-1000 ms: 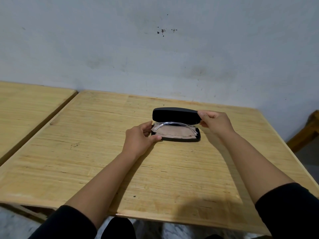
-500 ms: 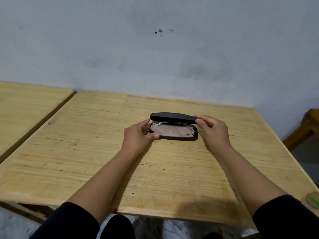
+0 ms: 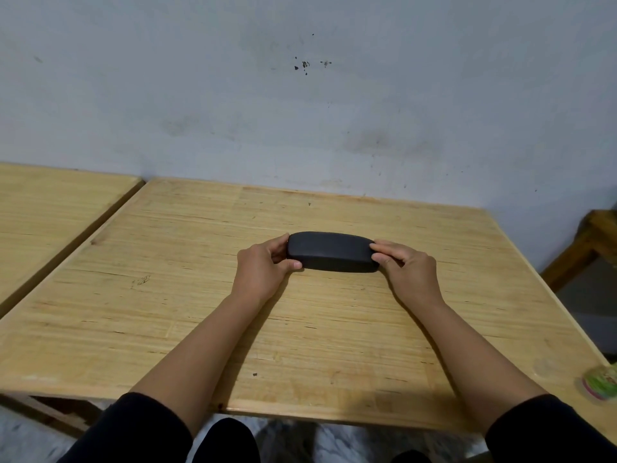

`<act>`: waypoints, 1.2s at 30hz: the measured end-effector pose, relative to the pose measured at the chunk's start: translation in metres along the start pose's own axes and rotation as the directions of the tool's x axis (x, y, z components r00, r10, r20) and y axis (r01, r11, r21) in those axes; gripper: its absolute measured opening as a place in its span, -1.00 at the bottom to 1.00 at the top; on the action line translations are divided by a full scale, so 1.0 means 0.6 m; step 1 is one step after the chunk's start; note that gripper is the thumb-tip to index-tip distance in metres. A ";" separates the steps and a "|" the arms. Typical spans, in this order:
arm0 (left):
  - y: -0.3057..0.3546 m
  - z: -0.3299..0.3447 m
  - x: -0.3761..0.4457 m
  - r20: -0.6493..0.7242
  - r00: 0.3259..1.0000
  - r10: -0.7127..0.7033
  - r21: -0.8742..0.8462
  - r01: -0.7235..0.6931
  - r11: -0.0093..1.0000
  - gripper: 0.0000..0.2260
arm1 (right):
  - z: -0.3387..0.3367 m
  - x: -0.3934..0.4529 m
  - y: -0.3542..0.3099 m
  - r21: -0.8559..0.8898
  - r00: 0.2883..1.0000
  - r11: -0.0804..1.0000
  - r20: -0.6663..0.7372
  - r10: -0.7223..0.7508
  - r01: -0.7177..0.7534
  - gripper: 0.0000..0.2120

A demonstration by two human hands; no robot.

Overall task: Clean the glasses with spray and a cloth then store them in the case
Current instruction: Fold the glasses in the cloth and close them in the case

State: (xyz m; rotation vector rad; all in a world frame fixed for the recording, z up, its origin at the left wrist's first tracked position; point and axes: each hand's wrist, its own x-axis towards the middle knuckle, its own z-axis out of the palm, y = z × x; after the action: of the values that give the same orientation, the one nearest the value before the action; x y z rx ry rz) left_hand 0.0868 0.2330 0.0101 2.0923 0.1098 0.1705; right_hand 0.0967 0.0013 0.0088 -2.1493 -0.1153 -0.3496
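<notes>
The left hand (image 3: 263,267) and right hand (image 3: 405,267) each clasp an end of the closed black case (image 3: 330,251), resting mid-frame on the tabletop (image 3: 200,295). The glasses are hidden, presumably inside. Storing looks finished; next, simply let go.

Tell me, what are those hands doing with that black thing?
A person sits at a wooden table and holds a black glasses case that lies on it. The left hand grips one end and the right hand grips the other. The lid is shut, so nothing inside can be seen. A small green and pink object sits at the table's near right edge; it is too blurred to name. No spray bottle or cloth is in view.
</notes>
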 end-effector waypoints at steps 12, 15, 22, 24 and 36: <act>-0.001 0.004 0.002 -0.040 0.999 0.032 0.013 -0.032 0.999 -0.47 | 0.021 -0.004 -0.016 0.024 0.983 0.983 -0.021 0.181 -0.180 -0.60; 0.008 0.007 0.023 -0.078 0.996 0.044 0.011 -0.043 0.999 -0.48 | 0.026 0.016 -0.024 0.025 0.984 0.985 -0.049 0.171 -0.170 -0.60; 0.027 0.019 0.123 -0.099 0.993 0.061 -0.015 -0.063 0.998 -0.53 | 0.049 0.113 -0.021 0.078 0.973 0.977 -0.098 0.207 -0.199 -0.62; 0.026 0.025 0.157 -0.086 0.995 0.054 -0.010 -0.055 0.998 -0.53 | 0.059 0.144 -0.015 0.063 0.972 0.976 -0.092 0.214 -0.209 -0.62; -0.012 0.052 0.286 -0.097 0.995 0.001 0.090 0.007 0.996 -0.52 | 0.113 0.249 0.020 -0.089 0.982 0.980 -0.074 0.174 -0.180 -0.59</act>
State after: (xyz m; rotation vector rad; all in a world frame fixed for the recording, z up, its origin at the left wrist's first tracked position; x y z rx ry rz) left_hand 0.2612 0.2359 0.0015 2.1738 0.1822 0.2701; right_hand 0.2558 0.0430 0.0065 -2.2204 0.1324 -0.3268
